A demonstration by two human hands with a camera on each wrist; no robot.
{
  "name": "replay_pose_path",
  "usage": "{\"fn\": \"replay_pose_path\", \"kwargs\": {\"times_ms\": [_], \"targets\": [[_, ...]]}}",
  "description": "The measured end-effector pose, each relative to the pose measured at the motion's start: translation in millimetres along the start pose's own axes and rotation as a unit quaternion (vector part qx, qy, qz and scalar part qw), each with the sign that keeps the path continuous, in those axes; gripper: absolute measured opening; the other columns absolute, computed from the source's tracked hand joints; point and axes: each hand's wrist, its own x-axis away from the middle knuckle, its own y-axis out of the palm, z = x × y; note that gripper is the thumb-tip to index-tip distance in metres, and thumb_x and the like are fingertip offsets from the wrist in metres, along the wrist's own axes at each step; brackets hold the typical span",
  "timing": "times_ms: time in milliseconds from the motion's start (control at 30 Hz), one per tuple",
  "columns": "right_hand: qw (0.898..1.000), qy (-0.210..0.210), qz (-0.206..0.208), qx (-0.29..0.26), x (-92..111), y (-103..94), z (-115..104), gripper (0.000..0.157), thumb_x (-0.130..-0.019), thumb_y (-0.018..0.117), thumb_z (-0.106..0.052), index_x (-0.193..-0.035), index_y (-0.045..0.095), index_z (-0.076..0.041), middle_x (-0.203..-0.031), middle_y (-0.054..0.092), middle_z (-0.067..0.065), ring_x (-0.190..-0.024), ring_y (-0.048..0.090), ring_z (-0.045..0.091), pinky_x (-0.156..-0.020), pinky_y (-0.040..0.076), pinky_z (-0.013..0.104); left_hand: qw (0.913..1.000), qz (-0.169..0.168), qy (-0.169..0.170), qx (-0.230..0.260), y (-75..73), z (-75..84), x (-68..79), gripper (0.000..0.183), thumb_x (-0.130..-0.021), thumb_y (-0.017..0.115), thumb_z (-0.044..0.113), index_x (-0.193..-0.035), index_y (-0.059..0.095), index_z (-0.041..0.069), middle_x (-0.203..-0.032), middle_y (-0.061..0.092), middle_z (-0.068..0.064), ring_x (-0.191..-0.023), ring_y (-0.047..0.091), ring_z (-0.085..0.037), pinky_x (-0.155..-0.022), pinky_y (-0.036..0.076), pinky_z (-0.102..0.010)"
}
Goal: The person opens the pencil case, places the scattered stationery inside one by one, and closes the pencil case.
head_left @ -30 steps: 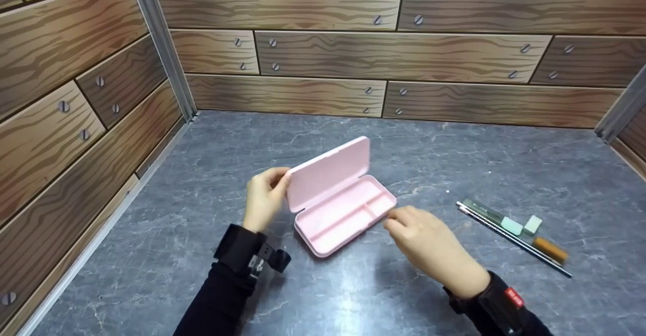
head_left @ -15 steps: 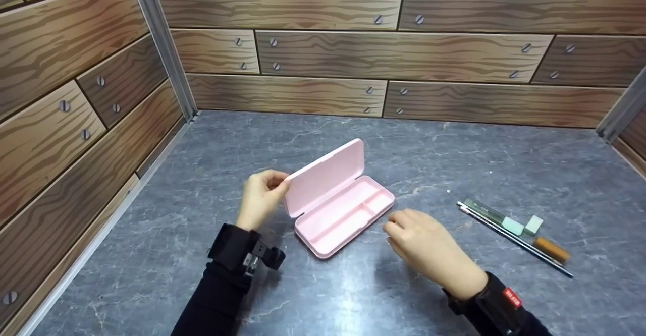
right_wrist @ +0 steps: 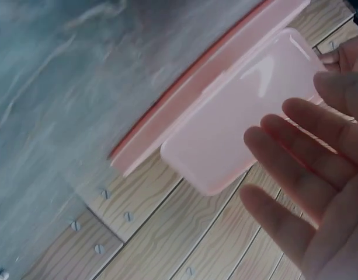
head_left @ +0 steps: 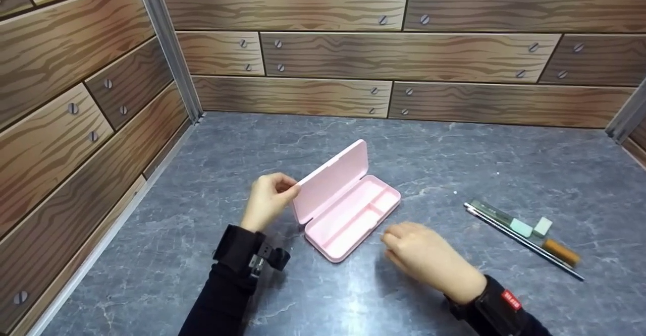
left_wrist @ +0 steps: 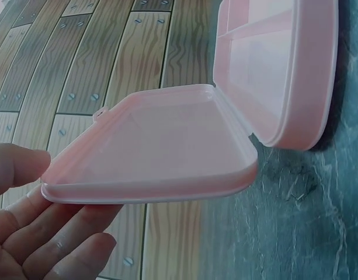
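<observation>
A pink pencil case rests on the grey table with its lid raised. One long compartment and smaller divided ones show inside it, all bare. The left hand pinches the lid's near-left corner; in the left wrist view the thumb lies on the inner side and the fingers behind. Just off the case's front right edge hovers the right hand. In the right wrist view its fingers are loosely bent and hold nothing.
To the right lie two striped pencils, a dark green strip-like item with a mint end, a pale green eraser-like block and an orange-brown cylinder. Wood-patterned walls border the table at the back and sides.
The right hand has drawn back from the case's front edge, toward the person. Still pinched by the left hand, the lid leans slightly farther back. The head view has shifted a little.
</observation>
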Motion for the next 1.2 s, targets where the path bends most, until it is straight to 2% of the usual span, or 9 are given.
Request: {"fn": "replay_pose_path", "kwargs": {"times_ms": [133, 233, 400, 767, 900, 1100, 1200], "targets": [[0.999, -0.032, -0.033, -0.020, -8.4, 7.2, -11.8, 0.017, -0.076, 0.060, -0.006, -0.092, 0.063, -0.004, -0.091, 0.062, 0.006, -0.082, 0.059, 0.019, -0.075, 0.046, 0.035, 0.9998, -0.004, 0.014, -0.011, -2.8, 0.0, 0.2, 0.010, -0.077, 0.064, 0.009, -0.080, 0.067, -0.001, -0.072, 0.064, -0.007, -0.062, 0.058, -0.013, -0.057, 0.045, -0.026], [0.996, -0.046, -0.078, -0.022, -15.6, 11.2, -19.9, 0.025, -0.080, 0.056, -0.006, -0.104, 0.062, -0.003, -0.102, 0.061, 0.009, -0.094, 0.057, 0.021, -0.082, 0.043, 0.038, 0.9996, -0.009, 0.020, -0.018, -5.5, 0.5, 0.7, 0.010, -0.078, 0.063, 0.010, -0.080, 0.068, 0.001, -0.071, 0.065, -0.006, -0.060, 0.057, -0.012, -0.056, 0.045, -0.026], [0.990, -0.051, -0.129, -0.013, -19.8, 14.2, -26.4, 0.026, -0.082, 0.056, -0.009, -0.107, 0.061, -0.004, -0.107, 0.060, 0.010, -0.101, 0.055, 0.021, -0.086, 0.040, 0.041, 0.9995, -0.020, 0.011, -0.024, -7.2, -0.6, 1.3, 0.011, -0.078, 0.063, 0.011, -0.080, 0.069, 0.002, -0.071, 0.065, -0.004, -0.058, 0.055, -0.010, -0.054, 0.045, -0.026], [0.989, -0.036, -0.139, -0.045, -20.2, 14.7, -26.1, 0.030, -0.076, 0.063, -0.013, -0.105, 0.061, -0.004, -0.106, 0.060, 0.010, -0.102, 0.054, 0.021, -0.087, 0.038, 0.047, 0.9996, -0.025, -0.014, -0.004, -14.1, -10.8, -2.4, 0.011, -0.079, 0.062, 0.010, -0.081, 0.069, 0.002, -0.072, 0.065, -0.005, -0.060, 0.061, -0.016, -0.057, 0.047, -0.027], [0.988, -0.034, -0.144, -0.044, -20.1, 14.3, -26.2, 0.031, -0.076, 0.063, -0.014, -0.105, 0.060, -0.004, -0.106, 0.060, 0.011, -0.101, 0.054, 0.021, -0.087, 0.037, 0.047, 0.9998, -0.020, -0.007, -0.006, -13.6, -13.5, -2.9, 0.010, -0.079, 0.062, 0.009, -0.081, 0.068, 0.000, -0.071, 0.065, -0.007, -0.061, 0.061, -0.021, -0.057, 0.047, -0.027], [0.986, -0.030, -0.156, -0.048, -20.4, 13.5, -26.2, 0.035, -0.075, 0.064, -0.016, -0.108, 0.059, -0.003, -0.108, 0.059, 0.011, -0.103, 0.053, 0.022, -0.088, 0.037, 0.047, 0.9994, -0.020, 0.014, -0.024, -11.9, -8.8, -2.3, 0.011, -0.078, 0.063, 0.011, -0.082, 0.067, 0.001, -0.071, 0.064, -0.004, -0.062, 0.058, -0.014, -0.059, 0.046, -0.028], [0.987, -0.027, -0.152, -0.052, -20.4, 12.6, -25.6, 0.037, -0.075, 0.064, -0.017, -0.109, 0.059, -0.003, -0.108, 0.058, 0.012, -0.103, 0.052, 0.022, -0.088, 0.037, 0.047, 0.9984, -0.006, 0.032, -0.047, -10.5, -3.5, -1.2, 0.014, -0.077, 0.063, 0.013, -0.084, 0.066, 0.001, -0.075, 0.064, -0.005, -0.067, 0.058, -0.015, -0.064, 0.046, -0.030]]}}
